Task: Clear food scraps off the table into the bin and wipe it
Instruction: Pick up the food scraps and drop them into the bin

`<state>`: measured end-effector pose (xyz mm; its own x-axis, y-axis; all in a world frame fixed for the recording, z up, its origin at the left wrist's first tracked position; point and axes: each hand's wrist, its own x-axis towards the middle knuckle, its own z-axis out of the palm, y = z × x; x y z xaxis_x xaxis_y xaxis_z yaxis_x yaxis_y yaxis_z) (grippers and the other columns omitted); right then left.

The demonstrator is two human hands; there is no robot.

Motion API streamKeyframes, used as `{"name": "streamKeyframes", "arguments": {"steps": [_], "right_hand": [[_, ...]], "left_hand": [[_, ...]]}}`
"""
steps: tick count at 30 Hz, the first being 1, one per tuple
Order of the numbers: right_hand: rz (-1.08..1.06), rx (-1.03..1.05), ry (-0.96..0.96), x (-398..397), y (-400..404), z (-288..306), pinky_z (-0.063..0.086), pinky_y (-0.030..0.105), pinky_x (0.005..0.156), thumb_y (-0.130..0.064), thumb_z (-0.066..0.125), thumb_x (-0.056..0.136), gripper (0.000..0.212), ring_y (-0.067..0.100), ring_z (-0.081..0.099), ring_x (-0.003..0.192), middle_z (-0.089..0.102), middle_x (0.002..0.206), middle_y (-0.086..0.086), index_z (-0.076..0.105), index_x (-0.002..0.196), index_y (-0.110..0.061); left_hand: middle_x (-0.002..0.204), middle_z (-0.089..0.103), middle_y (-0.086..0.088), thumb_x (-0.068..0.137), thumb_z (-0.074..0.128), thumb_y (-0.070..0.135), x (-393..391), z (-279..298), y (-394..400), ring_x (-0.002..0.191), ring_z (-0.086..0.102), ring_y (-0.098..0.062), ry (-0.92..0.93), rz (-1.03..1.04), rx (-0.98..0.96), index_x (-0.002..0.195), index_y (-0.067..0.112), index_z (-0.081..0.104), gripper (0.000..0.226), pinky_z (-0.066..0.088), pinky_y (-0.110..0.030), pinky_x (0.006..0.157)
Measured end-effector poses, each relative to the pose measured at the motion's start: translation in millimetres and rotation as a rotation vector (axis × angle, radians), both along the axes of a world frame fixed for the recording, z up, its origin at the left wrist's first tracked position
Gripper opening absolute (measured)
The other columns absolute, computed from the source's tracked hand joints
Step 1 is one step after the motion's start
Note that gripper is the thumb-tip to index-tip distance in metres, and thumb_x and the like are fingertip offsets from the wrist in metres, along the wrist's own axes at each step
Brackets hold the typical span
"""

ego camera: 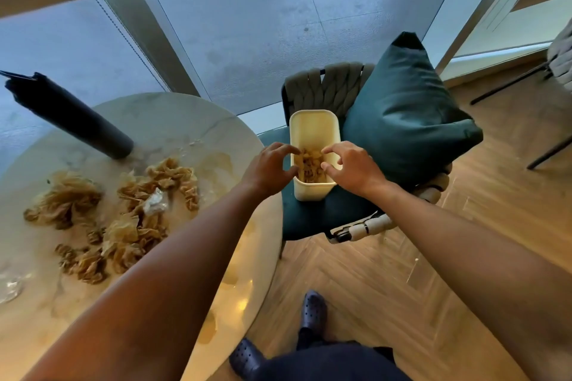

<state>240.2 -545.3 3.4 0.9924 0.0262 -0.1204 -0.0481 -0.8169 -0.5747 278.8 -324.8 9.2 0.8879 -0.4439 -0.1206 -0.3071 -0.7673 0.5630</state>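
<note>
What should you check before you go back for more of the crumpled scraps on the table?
1. Bin upright on the chair: ok.
2. Room left in the bin: ok, scraps fill only the bottom.
3. Left hand empty: cannot tell, its fingertips are at the rim.
4. Right hand empty: cannot tell, its fingers hover over the scraps.
5. Table cleared: not ok, crumpled scraps still lie there.
6. Dark cylinder clear of the pile: ok, it stands behind it.
</note>
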Motion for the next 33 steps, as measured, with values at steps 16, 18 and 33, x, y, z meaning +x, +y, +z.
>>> {"name": "streamKeyframes", "arguments": {"steps": [16,18,33], "right_hand": [[0.212,-0.001,0.014,-34.1,110.4,14.4,0.054,0.041,0.092,-0.041,0.065,0.094,0.033,0.017,0.061,0.101,0.063,0.12,-0.001,0.063,0.122,-0.025],[0.253,0.003,0.01,-42.0,131.2,15.8,0.054,0.038,0.089,-0.041,0.064,0.094,0.033,0.014,0.06,0.097,0.063,0.119,-0.001,0.063,0.123,-0.025],[0.486,-0.028,-0.012,-93.9,262.1,15.7,0.056,0.042,0.083,-0.041,0.064,0.092,0.033,0.019,0.065,0.095,0.064,0.117,-0.003,0.065,0.122,-0.027]], "left_hand": [[0.12,0.065,0.0,0.093,0.067,0.031,-79.1,5.6,118.8,0.11,0.06,-0.019,-0.006,0.22,0.024,0.119,0.025,0.068,0.027,0.05,-0.038,0.096],[0.121,0.064,0.0,0.093,0.066,0.031,-93.0,5.3,139.4,0.111,0.06,-0.019,0.005,0.243,0.033,0.119,0.025,0.068,0.027,0.049,-0.038,0.097],[0.115,0.064,0.004,0.092,0.069,0.029,-190.3,-1.9,275.0,0.107,0.059,-0.014,0.03,0.47,0.046,0.112,0.026,0.07,0.02,0.052,-0.037,0.094]]}}
